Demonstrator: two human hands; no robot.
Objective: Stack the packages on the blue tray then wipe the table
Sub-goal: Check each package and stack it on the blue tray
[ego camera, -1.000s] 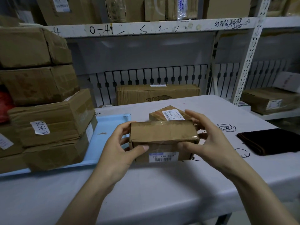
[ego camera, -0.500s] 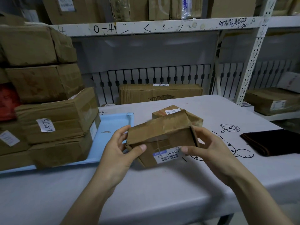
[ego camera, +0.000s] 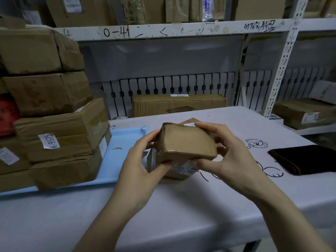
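A small brown package (ego camera: 183,142) is held tilted above the white table (ego camera: 181,206), its barcode label turned down toward me. My left hand (ego camera: 140,166) grips its left end and my right hand (ego camera: 229,155) grips its right end and top. A second small package (ego camera: 189,122) sits on the table just behind, mostly hidden. The blue tray (ego camera: 125,142) lies to the left, carrying a stack of several brown packages (ego camera: 60,135). A dark folded cloth (ego camera: 305,159) lies on the table at the right.
Metal shelving with cardboard boxes runs behind the table, and a long flat box (ego camera: 179,104) stands behind the far edge. More boxes (ego camera: 305,113) rest on a low shelf at the right. Black doodles (ego camera: 256,142) mark the tabletop.
Both hands have lifted the small package off the table and rotated it, so the labelled face now points downward. The view has shifted slightly closer.
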